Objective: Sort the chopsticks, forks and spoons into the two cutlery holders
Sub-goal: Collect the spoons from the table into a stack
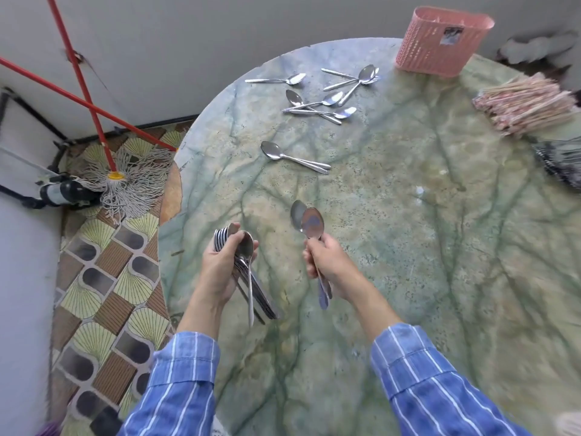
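Left hand (220,265): fingers curled tight round a stack of spoons (246,247), bowls at the far end, handles sticking out the near side. Right hand (330,262): fist clamped on two spoons (312,224), bowls past the fingers, handle tips poking out below. Loose spoons (317,103) lay on the table (408,262), far of both hands. Pink holder (440,42) stood far right, chopsticks (528,103) near it. Dark pile (562,162) at the right edge was cut off and blurred, couldn't ID it.

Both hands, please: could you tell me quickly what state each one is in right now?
Left hand: closed, gripping a stack of spoons.
Right hand: closed, gripping a pair of spoons.
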{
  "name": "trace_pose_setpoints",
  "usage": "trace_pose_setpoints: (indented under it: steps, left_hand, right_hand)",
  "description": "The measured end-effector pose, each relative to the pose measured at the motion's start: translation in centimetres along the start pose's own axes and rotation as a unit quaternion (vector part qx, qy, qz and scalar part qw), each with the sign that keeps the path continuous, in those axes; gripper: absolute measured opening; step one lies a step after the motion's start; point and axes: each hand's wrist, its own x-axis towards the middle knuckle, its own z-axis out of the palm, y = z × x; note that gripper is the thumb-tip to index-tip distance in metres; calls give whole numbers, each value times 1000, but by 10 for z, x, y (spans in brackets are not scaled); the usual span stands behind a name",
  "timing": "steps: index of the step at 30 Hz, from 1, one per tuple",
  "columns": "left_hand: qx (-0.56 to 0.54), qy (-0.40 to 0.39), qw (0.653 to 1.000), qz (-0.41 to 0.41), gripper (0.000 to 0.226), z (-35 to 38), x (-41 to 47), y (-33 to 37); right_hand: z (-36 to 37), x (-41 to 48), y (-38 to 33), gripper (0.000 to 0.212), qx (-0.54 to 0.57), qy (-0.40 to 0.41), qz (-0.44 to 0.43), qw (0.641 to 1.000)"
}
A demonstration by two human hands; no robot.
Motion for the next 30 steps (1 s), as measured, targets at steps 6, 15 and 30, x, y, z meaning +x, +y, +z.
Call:
trace_pose_setpoints:
  steps: [6,15,30]
  left_hand:
    - [49,-30,998,10,30,18,-24,-29]
    - [50,-71,996,-7,13,72,-50,-66]
    - [66,-229,961,-137,96,178,-172,-154]
  right_hand:
    - [-21,-53,7,23,10,-53,4,999]
    - [-41,-95,38,34,-92,58,-69,992]
    - [-146,-181,47,53,-266,272,21,924]
